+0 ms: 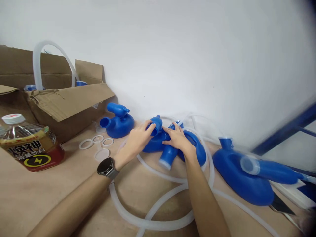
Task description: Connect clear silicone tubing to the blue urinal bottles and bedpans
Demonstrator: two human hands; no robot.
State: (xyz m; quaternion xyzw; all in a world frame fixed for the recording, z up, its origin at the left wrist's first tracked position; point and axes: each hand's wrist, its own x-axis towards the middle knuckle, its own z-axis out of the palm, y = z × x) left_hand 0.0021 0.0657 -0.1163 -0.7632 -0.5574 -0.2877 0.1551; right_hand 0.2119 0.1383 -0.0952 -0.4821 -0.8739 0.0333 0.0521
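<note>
My left hand [140,135] is closed around a rounded blue plastic piece [156,122] with an open mouth. That piece sits at the top of a blue urinal bottle [153,145]. Just to the right, my right hand [177,137] has its fingers spread over the blue parts, with thumb and forefinger towards the same bottle. Below that hand a blue neck with a whitish end [166,159] points forward. It lies against another blue urinal bottle [198,151], partly hidden by my wrist. Clear tubing [160,225] loops around both bottles and under my forearms.
Another blue urinal bottle [120,126] stands left, near white rings [86,144] and a disc [102,154]. A cardboard box [74,102] and a drink bottle [32,148] are farther left. At right lies a larger-looking blue bottle [242,177] beside a dark flat object [281,202].
</note>
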